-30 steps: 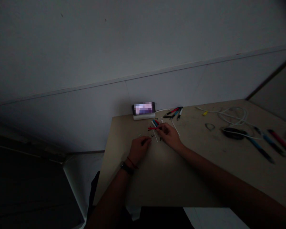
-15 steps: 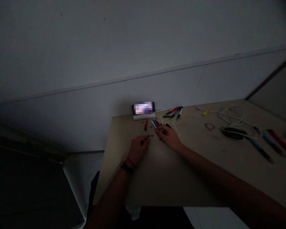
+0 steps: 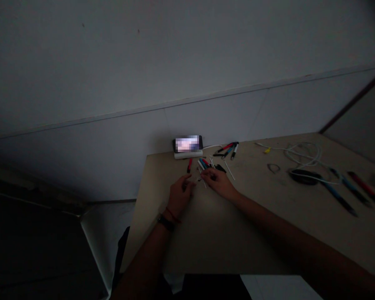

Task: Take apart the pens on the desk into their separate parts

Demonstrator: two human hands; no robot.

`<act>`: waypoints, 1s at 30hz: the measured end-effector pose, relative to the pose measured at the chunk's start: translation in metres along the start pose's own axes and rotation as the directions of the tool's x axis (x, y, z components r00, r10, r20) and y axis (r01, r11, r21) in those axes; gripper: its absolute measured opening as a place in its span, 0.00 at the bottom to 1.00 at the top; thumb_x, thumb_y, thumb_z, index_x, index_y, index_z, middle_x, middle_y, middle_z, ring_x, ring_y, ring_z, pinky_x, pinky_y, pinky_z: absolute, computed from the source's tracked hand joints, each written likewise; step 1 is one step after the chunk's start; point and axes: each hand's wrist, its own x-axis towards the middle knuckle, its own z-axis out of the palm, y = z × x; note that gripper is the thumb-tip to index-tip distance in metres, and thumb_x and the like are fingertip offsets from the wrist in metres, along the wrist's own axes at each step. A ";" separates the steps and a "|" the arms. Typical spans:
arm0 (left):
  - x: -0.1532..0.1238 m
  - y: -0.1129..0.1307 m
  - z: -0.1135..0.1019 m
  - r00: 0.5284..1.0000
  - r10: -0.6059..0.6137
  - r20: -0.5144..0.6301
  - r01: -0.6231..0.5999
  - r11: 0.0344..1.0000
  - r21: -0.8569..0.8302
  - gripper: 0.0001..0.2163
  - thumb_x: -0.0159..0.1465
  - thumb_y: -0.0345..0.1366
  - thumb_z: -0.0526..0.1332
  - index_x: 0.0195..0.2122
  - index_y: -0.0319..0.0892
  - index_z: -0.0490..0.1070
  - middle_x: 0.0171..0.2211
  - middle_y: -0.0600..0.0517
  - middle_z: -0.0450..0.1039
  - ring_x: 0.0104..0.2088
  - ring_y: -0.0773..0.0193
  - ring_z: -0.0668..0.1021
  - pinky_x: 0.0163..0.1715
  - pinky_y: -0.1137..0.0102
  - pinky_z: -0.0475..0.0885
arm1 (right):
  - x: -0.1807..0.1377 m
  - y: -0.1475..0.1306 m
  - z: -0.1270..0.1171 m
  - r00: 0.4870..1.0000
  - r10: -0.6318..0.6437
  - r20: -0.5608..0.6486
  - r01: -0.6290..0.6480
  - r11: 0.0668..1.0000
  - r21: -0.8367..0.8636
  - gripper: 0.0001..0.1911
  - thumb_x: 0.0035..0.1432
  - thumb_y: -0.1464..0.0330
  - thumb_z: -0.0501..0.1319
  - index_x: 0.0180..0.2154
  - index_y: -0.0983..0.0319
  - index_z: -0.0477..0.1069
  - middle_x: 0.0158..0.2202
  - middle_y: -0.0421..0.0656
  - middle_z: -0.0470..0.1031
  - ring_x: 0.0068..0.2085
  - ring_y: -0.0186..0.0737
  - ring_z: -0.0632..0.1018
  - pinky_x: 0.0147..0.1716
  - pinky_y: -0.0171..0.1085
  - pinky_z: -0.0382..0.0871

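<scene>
My left hand [image 3: 180, 193] rests on the tan table [image 3: 225, 233], its fingers curled round a small dark piece that I cannot make out. My right hand [image 3: 218, 181] lies just to its right, fingertips pinched at a thin white rod [image 3: 202, 181]. The two hands almost touch. Just beyond them lies a heap of pen parts [image 3: 206, 163] in red, blue and white. A red pen piece [image 3: 189, 165] lies alone to the left of the heap. The room is very dark.
A lit phone [image 3: 188, 144] stands on a white block against the wall. Whole pens [image 3: 228, 149] lie to its right. Further right are white cables [image 3: 303, 155], a dark round object [image 3: 301, 175] and blue and red pens [image 3: 350, 189]. The table's left edge drops off near my left hand.
My right hand held a red pen piece a second ago; that piece now lies on the table left of the heap. Both hands have drawn closer together.
</scene>
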 end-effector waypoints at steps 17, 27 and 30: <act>-0.005 -0.003 0.004 0.973 0.191 0.133 -0.209 0.968 0.139 0.11 0.66 0.40 0.57 0.36 0.41 0.76 0.30 0.52 0.78 0.30 0.65 0.76 0.32 0.71 0.67 | -0.007 0.003 0.005 0.995 -0.069 0.069 0.074 0.994 -0.079 0.16 0.59 0.55 0.59 0.32 0.60 0.74 0.19 0.37 0.63 0.23 0.36 0.66 0.23 0.34 0.58; -0.013 -0.004 0.015 0.863 0.328 0.384 -0.457 0.830 0.319 0.07 0.58 0.38 0.67 0.30 0.42 0.74 0.28 0.54 0.73 0.31 0.66 0.72 0.31 0.71 0.61 | -0.002 0.008 0.000 0.998 0.008 -0.058 -0.011 0.999 -0.045 0.19 0.56 0.51 0.60 0.32 0.62 0.74 0.19 0.36 0.62 0.22 0.34 0.64 0.22 0.33 0.57; -0.013 -0.003 0.017 0.853 0.353 0.385 -0.489 0.799 0.349 0.06 0.60 0.38 0.66 0.31 0.42 0.74 0.27 0.53 0.72 0.31 0.66 0.72 0.31 0.71 0.61 | -0.002 0.008 0.000 0.998 0.012 -0.055 -0.015 0.999 -0.051 0.21 0.56 0.49 0.59 0.32 0.61 0.74 0.19 0.37 0.63 0.22 0.36 0.65 0.21 0.34 0.59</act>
